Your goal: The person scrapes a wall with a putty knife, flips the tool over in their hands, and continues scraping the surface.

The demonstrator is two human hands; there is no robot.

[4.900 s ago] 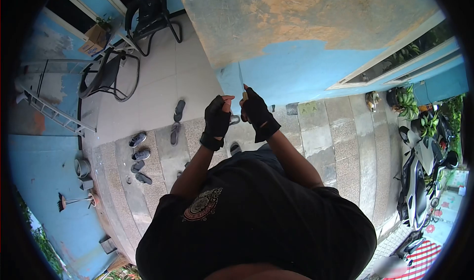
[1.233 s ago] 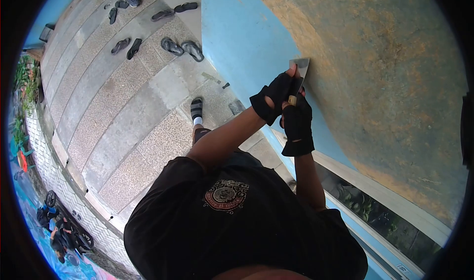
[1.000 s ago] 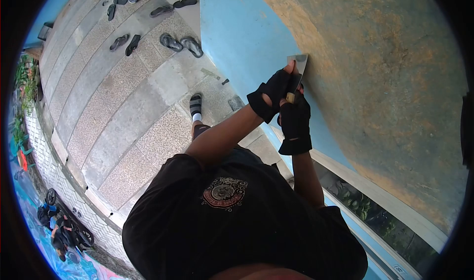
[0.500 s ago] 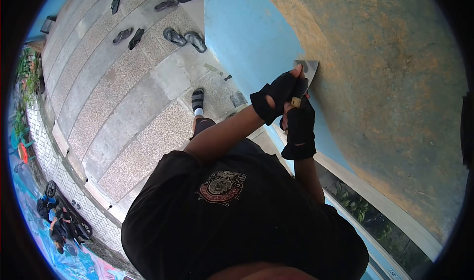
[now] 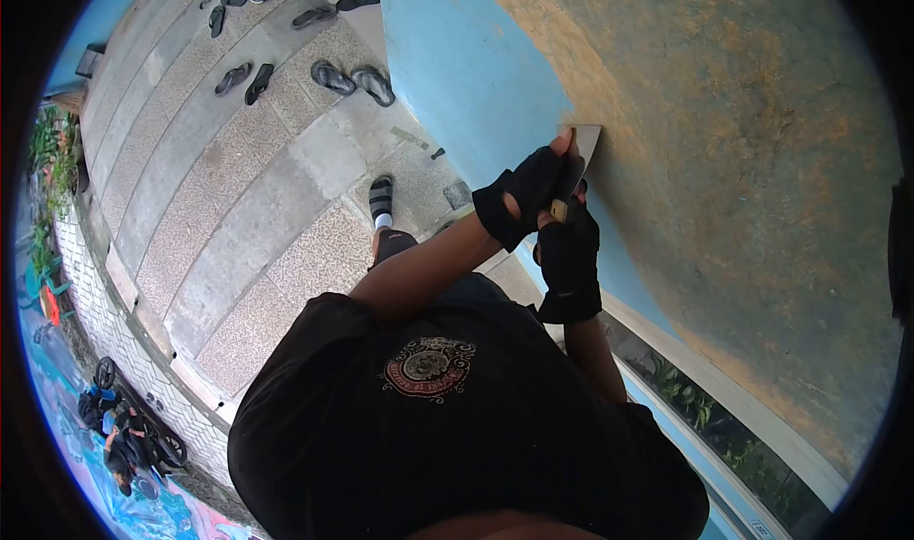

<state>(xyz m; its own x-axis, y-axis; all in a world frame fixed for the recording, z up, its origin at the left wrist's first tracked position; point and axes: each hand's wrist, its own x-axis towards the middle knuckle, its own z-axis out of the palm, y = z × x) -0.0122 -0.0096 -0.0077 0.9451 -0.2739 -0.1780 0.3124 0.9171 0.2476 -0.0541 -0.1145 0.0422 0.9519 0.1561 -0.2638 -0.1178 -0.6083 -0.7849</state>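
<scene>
Scraper (image 5: 585,142) edge on wall (image 5: 733,159), room beyond; right hand (image 5: 568,254) fingers grip handle, left hand (image 5: 522,190) fingers press blade.

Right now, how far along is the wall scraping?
Done: the wall right of the scraper is mostly bare tan. In hand: the right hand grips the scraper and the left hand presses it at the paint edge. Remaining: the blue paint band left of and below it.

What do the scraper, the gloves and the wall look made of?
The scraper: thin grey metal blade with a dull sheen; the handle end looks like pale wood or plastic. The gloves: black fabric, matte, fingerless. The wall: likely plaster or cement, rough tan-grey where the smooth blue paint is gone.
</scene>
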